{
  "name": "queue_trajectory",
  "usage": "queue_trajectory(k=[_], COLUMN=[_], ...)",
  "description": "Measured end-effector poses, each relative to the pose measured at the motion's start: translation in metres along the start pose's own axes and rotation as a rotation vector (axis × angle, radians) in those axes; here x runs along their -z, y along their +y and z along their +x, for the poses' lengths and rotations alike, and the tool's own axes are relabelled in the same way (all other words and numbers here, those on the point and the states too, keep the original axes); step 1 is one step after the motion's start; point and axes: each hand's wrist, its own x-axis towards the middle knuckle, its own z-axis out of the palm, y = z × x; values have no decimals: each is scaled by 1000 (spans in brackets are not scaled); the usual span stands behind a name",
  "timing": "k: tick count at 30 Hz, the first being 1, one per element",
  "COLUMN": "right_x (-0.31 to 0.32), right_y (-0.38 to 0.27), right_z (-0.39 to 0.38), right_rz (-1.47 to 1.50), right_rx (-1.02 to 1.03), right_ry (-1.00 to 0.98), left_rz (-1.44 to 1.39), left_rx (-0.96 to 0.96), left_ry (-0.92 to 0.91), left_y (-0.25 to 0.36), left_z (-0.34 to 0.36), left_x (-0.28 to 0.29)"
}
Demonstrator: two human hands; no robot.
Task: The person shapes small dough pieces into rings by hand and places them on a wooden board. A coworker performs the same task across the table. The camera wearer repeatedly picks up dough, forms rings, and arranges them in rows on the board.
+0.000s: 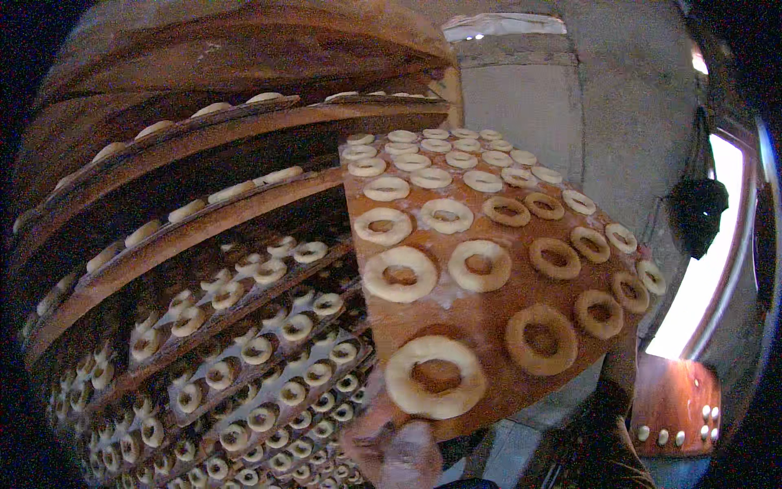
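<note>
A long wooden board [489,314] covered with rings of raw dough [436,376] slants away in front of me, its surface dusted with flour. My left hand [399,452] grips the near left corner, thumb over the edge close to a pale dough ring. On the other side my right forearm [623,379] rises to the board's right edge. My right hand is mostly hidden behind that edge, apparently bearing the board there. The far left end of the board lies against a shelf of the rack [195,232].
Tiered rack shelves on the left carry many more dough rings [257,350]. Brown cloth [244,49] drapes over the rack top. A grey wall [521,106] stands behind. At right are a bright opening [705,269], a dark hanging bundle [699,212] and another board [676,395] with dough pieces.
</note>
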Motion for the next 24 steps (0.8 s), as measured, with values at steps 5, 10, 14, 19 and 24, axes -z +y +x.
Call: queue_trajectory(k=[5,10,14,19,24], right_x=[-11,-2,23,10,-1], right_y=[22,42,56,74,80], right_z=[19,35,56,70,107], right_rz=[-87,-173,-276,-291,-411], right_rx=[147,299,393,472,547], right_ry=[21,79,138,178,225], left_rz=[-91,-179,-250,-225,-230], left_rx=[-199,-400,-523,-702,-866], left_ry=[-58,-62,-42,108,196], left_y=[-4,-3,0,18,70], left_z=[37,66,92,129,173], left_x=[-119,-221,-280,-286,-275])
